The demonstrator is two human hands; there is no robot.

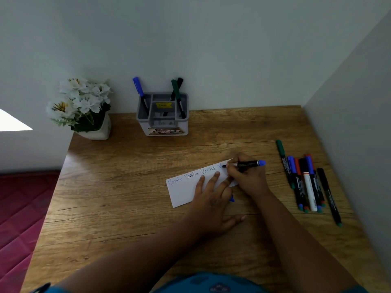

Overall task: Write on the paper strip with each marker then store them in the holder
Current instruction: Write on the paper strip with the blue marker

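A white paper strip [186, 191] lies on the wooden desk [127, 197] with the same handwritten word on it three times. My right hand [245, 176] grips a blue marker [249, 164], its tip on the strip's far right end. My left hand [213, 199] presses flat on the strip, and a blue cap [232, 199] shows by its fingers. A grey holder [163, 115] at the back holds a blue marker [138, 89], a green one [175, 88] and a black one [179, 83]. Several markers [304, 182] lie in a bunch at the right.
A white pot of white flowers [82, 106] stands at the desk's back left corner. Walls close off the back and right sides. A red quilted surface [21, 208] lies beyond the desk's left edge.
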